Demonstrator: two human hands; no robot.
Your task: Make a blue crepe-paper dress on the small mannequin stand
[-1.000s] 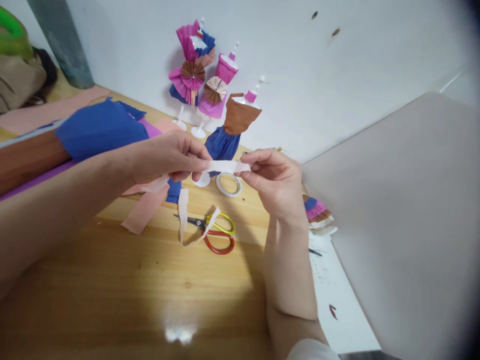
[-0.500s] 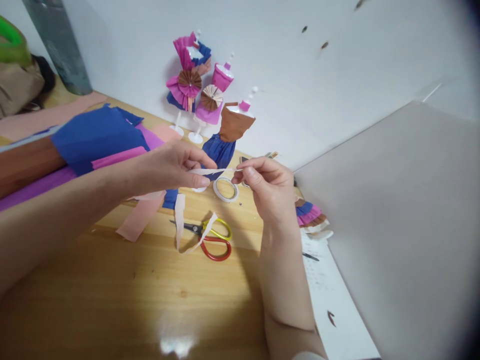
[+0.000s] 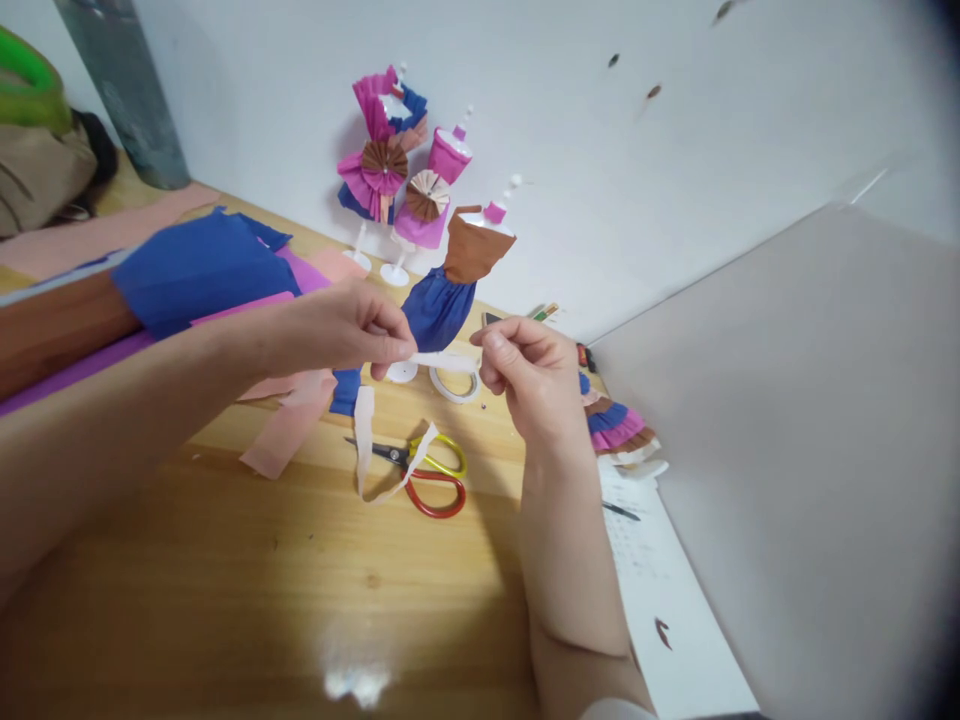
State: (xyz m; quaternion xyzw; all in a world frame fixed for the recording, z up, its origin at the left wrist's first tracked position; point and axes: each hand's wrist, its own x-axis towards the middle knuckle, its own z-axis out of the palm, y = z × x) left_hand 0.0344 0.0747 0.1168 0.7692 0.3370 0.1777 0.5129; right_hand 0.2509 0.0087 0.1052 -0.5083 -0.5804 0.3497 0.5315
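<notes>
My left hand [image 3: 367, 325] pinches a narrow pale paper strip [image 3: 446, 360] between thumb and index finger. The strip stretches right, its far end by the lower fingers of my right hand [image 3: 529, 370]. The thumb and index finger of that hand are pressed together; what they hold, if anything, is too small to make out. Behind the strip lies a white tape roll [image 3: 455, 398], partly covered. Below, scissors [image 3: 409, 455] with one yellow and one red handle lie on the table, and a loose pale strip [image 3: 364, 440] loops across them.
Small dress forms [image 3: 480, 245] clothed in coloured crepe paper stand by the wall. Blue crepe paper [image 3: 195, 270] and other sheets lie at left, near a dark bottle [image 3: 127, 100]. At right are a ruffled striped paper piece [image 3: 619, 425], a white sheet [image 3: 675, 600] and a pen [image 3: 621, 511].
The strip between my hands now hangs slightly lower and shows its flat side. My left fingers have closed together and drawn a little left; the right fingertips have lifted off the strip's line.
</notes>
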